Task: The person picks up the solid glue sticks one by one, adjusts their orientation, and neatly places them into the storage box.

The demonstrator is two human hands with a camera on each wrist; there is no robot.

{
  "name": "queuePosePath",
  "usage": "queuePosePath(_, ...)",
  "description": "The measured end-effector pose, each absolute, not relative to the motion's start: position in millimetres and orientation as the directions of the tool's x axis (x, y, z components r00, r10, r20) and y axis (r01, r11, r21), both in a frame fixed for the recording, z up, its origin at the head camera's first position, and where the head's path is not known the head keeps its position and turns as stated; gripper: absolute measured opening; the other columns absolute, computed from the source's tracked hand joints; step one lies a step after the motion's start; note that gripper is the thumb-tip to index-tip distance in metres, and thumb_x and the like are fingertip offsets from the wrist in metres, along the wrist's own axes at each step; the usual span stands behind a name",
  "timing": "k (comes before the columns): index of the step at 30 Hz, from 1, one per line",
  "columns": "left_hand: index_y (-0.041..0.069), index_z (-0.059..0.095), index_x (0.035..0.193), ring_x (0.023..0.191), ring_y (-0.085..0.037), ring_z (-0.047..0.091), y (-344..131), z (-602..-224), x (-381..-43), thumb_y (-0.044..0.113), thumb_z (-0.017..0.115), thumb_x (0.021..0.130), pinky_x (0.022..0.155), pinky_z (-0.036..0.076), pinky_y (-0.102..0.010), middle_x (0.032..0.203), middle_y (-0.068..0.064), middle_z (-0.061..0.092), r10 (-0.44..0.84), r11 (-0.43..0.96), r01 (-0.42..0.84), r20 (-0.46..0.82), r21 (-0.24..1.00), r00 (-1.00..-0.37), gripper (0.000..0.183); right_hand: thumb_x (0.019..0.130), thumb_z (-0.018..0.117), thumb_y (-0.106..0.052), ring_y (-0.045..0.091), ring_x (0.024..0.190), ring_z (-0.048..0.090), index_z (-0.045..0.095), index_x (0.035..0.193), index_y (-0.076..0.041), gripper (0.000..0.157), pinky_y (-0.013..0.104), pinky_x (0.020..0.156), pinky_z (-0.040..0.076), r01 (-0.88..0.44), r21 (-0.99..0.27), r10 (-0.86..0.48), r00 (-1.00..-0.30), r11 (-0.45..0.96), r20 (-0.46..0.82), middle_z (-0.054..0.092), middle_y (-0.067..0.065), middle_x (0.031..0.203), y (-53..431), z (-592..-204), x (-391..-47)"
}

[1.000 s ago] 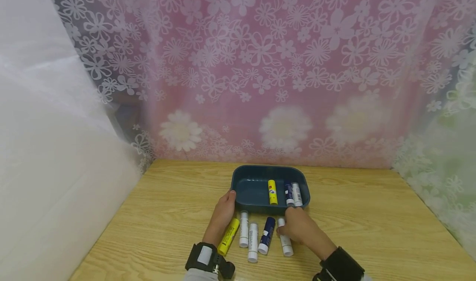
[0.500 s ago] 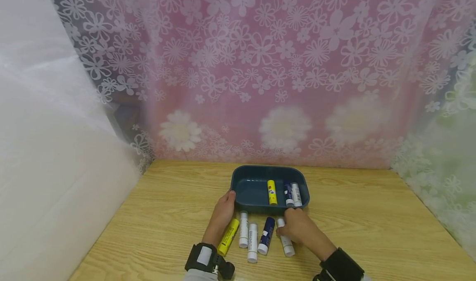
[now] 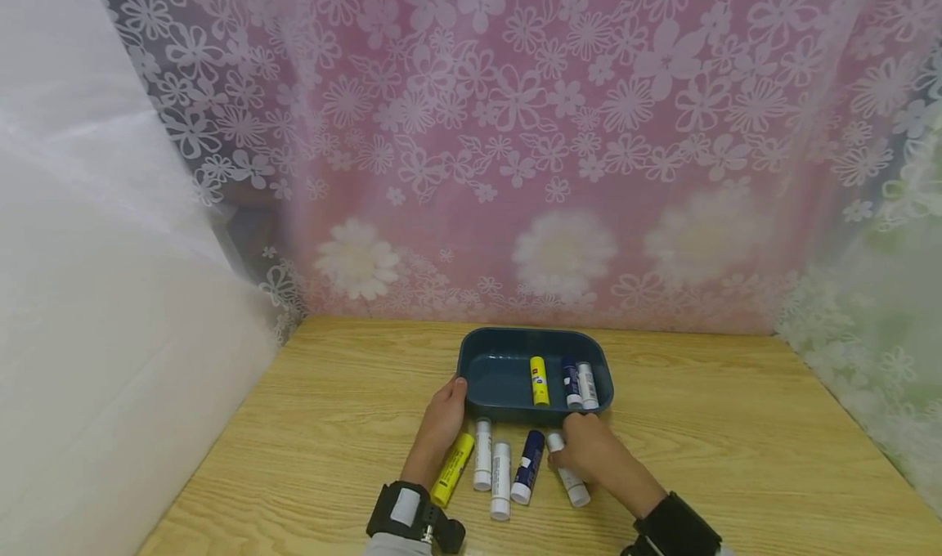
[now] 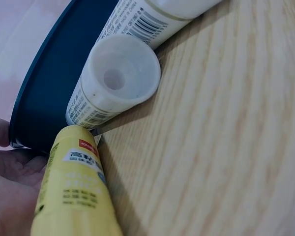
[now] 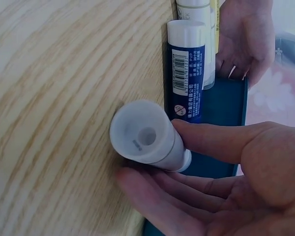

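My right hand [image 3: 592, 454] pinches a white glue stick [image 3: 571, 478] between thumb and fingers, close in front of the tray's near right corner. In the right wrist view its hollow base faces the camera, with the thumb on one side and fingers on the other. My left hand [image 3: 440, 417] grips the left end of the dark teal tray [image 3: 508, 414], thumb at its rim. Beside the left wrist lies a yellow glue stick [image 3: 452, 469]. Two white glue sticks [image 3: 482, 455] and a navy one with a white end [image 3: 527, 468] lie between the hands.
Inside the tray lie a yellow glue stick [image 3: 540, 381], a navy one [image 3: 571, 383] and a white one [image 3: 587, 386], towards its right side. The wooden table [image 3: 353, 392] ends at a pink floral curtain [image 3: 456, 237]. A white sheet [image 3: 110, 335] hangs at the left.
The near end of the white glue stick in my right hand has swung slightly to the right. My left hand, the tray and the other glue sticks stay practically in place.
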State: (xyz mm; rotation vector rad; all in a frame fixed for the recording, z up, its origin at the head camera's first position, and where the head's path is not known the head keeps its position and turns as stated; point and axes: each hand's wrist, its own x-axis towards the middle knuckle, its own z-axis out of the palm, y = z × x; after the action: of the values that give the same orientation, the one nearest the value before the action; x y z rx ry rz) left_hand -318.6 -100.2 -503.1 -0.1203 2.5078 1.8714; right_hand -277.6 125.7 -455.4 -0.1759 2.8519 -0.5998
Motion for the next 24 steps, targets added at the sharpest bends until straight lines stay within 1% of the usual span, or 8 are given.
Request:
queuePosePath(6, 0.007, 0.041, 0.155, 0.151, -0.038, 0.032, -101.1, -503.9, -318.9, 0.049, 0.034, 0.109, 0.123, 0.026, -0.058, 0.159, -0.014, 0.042, -0.054, 0.293, -0.062, -0.048, 0.954, -0.997, 0.063, 0.079, 0.086, -0.018, 0.018, 0.065, 0.061, 0.066, 0.084, 0.004, 0.030, 0.030, 0.053, 0.054, -0.056, -0.424, -0.151, -0.969, 0.904, -0.194, 0.059, 0.009, 0.075, 125.8, -456.3, -277.6)
queuePosePath(9, 0.007, 0.041, 0.155, 0.151, -0.038, 0.032, -100.4, -503.8, -318.8, 0.048, 0.034, 0.109, 0.123, 0.026, -0.058, 0.159, -0.014, 0.042, -0.056, 0.291, -0.067, -0.053, 0.954, -0.997, 0.062, 0.079, 0.086, -0.017, 0.018, 0.065, 0.062, 0.066, 0.087, 0.006, 0.032, 0.030, 0.053, 0.055, -0.050, -0.427, -0.148, -0.969, 0.903, -0.200, 0.060, 0.010, 0.076, 125.8, -455.9, -277.3)
queuePosePath(14, 0.008, 0.041, 0.155, 0.151, -0.037, 0.032, -100.1, -503.8, -319.3, 0.044, 0.035, 0.110, 0.123, 0.026, -0.058, 0.159, -0.014, 0.043, -0.063, 0.293, -0.076, -0.061, 0.953, -0.996, 0.058, 0.079, 0.086, -0.015, 0.018, 0.063, 0.063, 0.065, 0.088, 0.007, 0.032, 0.029, 0.049, 0.056, -0.040, -0.442, -0.144, -0.968, 0.896, -0.205, 0.060, 0.010, 0.075, 125.4, -456.3, -277.1)
queuePosePath(24, 0.009, 0.041, 0.155, 0.151, -0.037, 0.032, -101.0, -504.0, -319.8, 0.043, 0.035, 0.110, 0.123, 0.026, -0.058, 0.159, -0.014, 0.043, -0.057, 0.297, -0.076, -0.062, 0.952, -0.996, 0.057, 0.079, 0.086, -0.017, 0.018, 0.065, 0.062, 0.065, 0.090, 0.007, 0.033, 0.029, 0.051, 0.056, -0.032, -0.428, -0.141, -0.964, 0.903, -0.224, 0.059, 0.011, 0.077, 124.6, -454.7, -277.8)
